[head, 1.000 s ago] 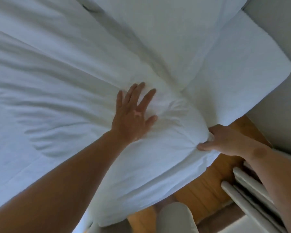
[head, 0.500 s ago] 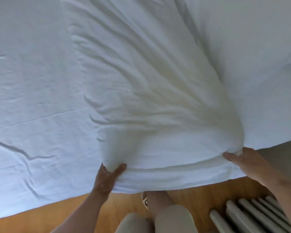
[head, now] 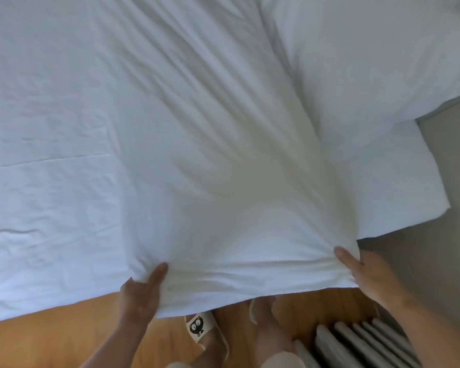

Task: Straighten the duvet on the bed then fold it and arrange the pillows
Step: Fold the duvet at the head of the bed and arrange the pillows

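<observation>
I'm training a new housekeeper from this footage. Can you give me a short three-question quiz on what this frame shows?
1. True or false: only the right hand grips the pillow.
2. The slipper on the wooden floor shows: A) a red flower, B) a black big-eyed cartoon figure, C) blue stripes.
3. Which digit of each hand lies on top of the pillow?
Key: 1 false, the left hand grips its near edge too, at the other corner. 2 B. 3 the thumb.
</observation>
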